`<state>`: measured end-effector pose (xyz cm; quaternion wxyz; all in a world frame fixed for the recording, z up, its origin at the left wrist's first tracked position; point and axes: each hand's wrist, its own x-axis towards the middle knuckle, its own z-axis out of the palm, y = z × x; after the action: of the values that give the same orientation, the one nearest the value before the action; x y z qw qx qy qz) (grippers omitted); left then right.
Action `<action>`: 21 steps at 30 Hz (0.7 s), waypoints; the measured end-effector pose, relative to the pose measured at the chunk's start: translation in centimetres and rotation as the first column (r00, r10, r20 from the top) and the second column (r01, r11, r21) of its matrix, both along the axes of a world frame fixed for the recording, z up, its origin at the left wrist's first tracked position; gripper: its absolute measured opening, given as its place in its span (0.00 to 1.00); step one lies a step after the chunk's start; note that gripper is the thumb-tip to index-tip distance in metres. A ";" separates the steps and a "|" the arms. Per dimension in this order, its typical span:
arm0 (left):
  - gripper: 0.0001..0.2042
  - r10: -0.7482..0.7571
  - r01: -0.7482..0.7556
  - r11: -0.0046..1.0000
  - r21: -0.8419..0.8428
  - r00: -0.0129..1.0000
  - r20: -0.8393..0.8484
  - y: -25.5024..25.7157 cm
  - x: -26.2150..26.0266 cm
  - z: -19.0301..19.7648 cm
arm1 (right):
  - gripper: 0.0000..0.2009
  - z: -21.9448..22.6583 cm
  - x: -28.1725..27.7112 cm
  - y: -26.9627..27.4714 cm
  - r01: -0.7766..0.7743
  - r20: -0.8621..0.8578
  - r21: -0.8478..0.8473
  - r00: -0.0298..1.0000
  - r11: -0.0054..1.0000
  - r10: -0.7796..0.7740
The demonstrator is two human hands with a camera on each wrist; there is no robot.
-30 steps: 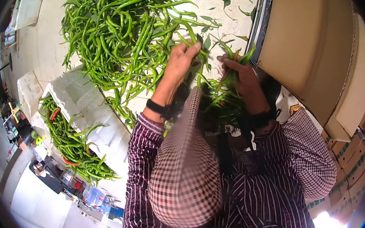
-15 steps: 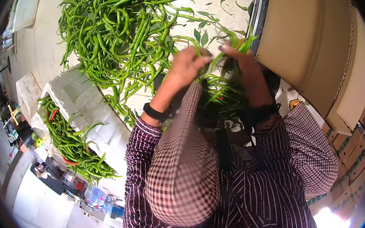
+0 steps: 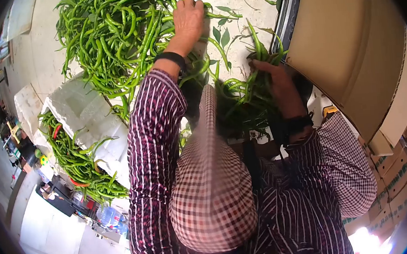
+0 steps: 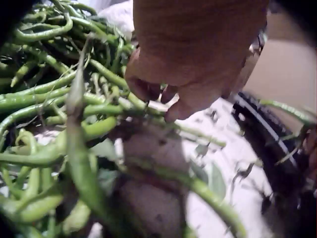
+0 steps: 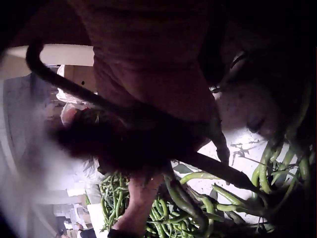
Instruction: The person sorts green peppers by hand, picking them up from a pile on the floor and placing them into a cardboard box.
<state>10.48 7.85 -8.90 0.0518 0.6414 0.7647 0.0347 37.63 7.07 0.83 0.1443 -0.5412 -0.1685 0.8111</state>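
Observation:
My left hand (image 3: 189, 22) reaches over the right edge of a large pile of green chili peppers (image 3: 116, 52) on the pale surface. In the left wrist view its thumb and curled fingers pinch a thin green chili pepper (image 4: 208, 139) lying there. My right hand (image 3: 281, 80) grips a bunch of green chili peppers (image 3: 259, 48), tips pointing up and away, beside the cardboard. Dark shadow hides part of that grip in the right wrist view. Between the forearms, more chili peppers (image 3: 236, 88) lie in shade, partly behind the checked cap brim (image 3: 205, 107).
A white foam box (image 3: 85, 107) at left holds more chili peppers, with a few red ones. A large cardboard flap (image 3: 345, 44) rises close on the right beside a dark edge (image 3: 286, 20). Loose leaves (image 3: 225, 37) lie on the surface.
My left hand has moved from near the right hand out to the pile, leftward and away from the body. The right hand stays near the cardboard, keeping its bunch of chili peppers.

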 end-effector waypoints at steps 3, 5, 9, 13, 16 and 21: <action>0.14 -0.084 0.084 0.996 -0.007 0.993 -0.077 -0.4 -0.4 -0.5 | 0.09 -0.6 -0.1 0.1 0.069 -0.004 -0.033 0.998 0.997 -0.069; 0.14 -0.103 0.106 0.990 0.094 0.994 -0.039 -0.3 -1.2 -0.7 | 0.09 -1.7 0.3 -0.2 0.088 0.015 -0.072 0.996 0.994 -0.087; 0.15 -0.202 0.187 0.951 0.247 0.979 0.039 -0.8 -1.3 0.5 | 0.10 -2.2 0.5 -0.2 0.097 -0.053 -0.046 0.994 0.994 -0.100; 0.14 -0.199 0.198 0.971 0.136 0.980 -0.006 -2.4 0.2 -0.8 | 0.12 -2.5 0.4 0.0 0.138 -0.110 -0.044 0.984 0.989 -0.142; 0.11 -0.138 0.140 0.988 0.064 0.990 -0.030 -2.3 0.5 -1.0 | 0.12 -2.3 0.7 -0.4 0.105 -0.066 -0.023 0.992 0.994 -0.106; 0.11 -0.125 0.119 0.986 0.119 0.991 0.048 -0.2 0.8 0.8 | 0.12 -2.5 0.7 -0.5 0.100 -0.013 -0.007 0.995 0.995 -0.100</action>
<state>11.26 7.69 -8.10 0.0379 0.6878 0.7189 0.0935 38.32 6.59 -1.70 0.1841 -0.5439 -0.1374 0.8071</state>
